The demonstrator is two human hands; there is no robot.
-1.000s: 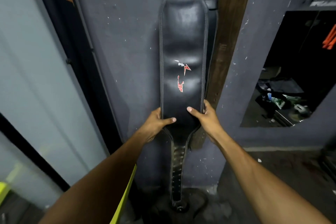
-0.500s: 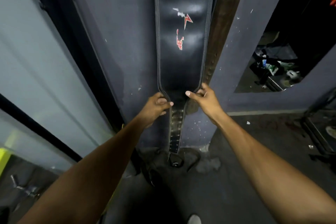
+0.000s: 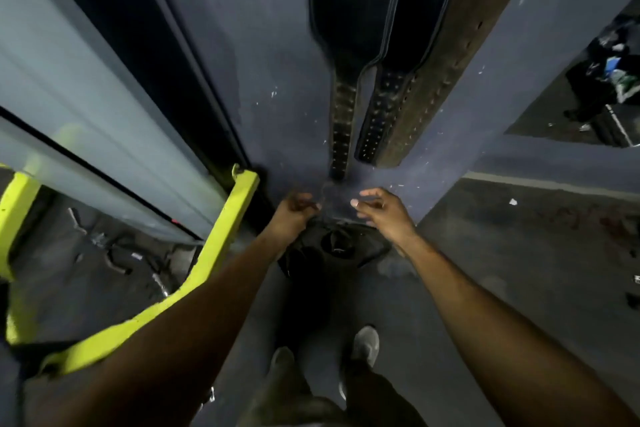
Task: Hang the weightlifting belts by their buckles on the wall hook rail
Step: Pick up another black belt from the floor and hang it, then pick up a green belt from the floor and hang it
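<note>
Three belts hang flat against the wall [image 3: 263, 55] in front of me, side by side: a black belt [image 3: 341, 24] nearest the wall's left, a second black belt [image 3: 401, 38] beside it, and a brown belt [image 3: 446, 55] nearest the wall's right edge. Their holed tails reach down close to the bottom edge of the wall. The hook rail and the buckles lie above my view, so I cannot check the hang itself.

My left hand [image 3: 294, 215] is just under the tail of the first belt, fingers curled; through the blur I cannot tell whether it pinches the tip or holds nothing. My right hand [image 3: 381, 211] is beside it with loose, spread fingers, holding nothing.

I judge the hanging of this belt done and the hands at the very end of straightening it. Below them, on the floor [image 3: 519, 246] at the foot of the wall, lies a dark heap [image 3: 332, 250], perhaps another belt; I cannot say for sure. If it is, I must bend, find its buckle and lift it to a free hook. A yellow frame [image 3: 221, 246] stands at my left.
</note>
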